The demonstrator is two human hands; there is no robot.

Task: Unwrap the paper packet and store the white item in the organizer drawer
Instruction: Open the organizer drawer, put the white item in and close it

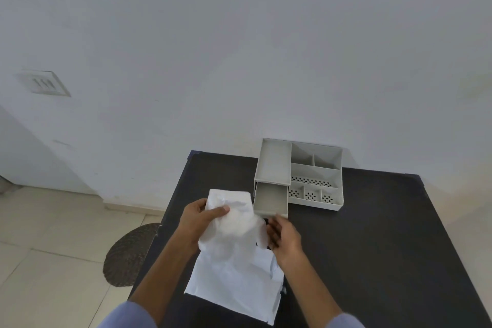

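Note:
My left hand (198, 218) grips the white item (234, 224), a soft crumpled white bag-like piece, and holds it above the table. Its lower part hangs down to the flat white paper (237, 287), which lies unfolded on the black table (372, 247) near the front edge. My right hand (283, 237) is at the item's right edge, fingers curled against it. Just beyond the hands stands the grey organizer (314, 176) with its drawer (270, 198) pulled out toward me; the drawer looks empty.
The organizer's top has several open compartments, some with perforated floors. A white wall rises right behind it. Off the table's left edge are a tiled floor and a round dark mat (130, 255). A wall socket plate (44, 82) is at far left.

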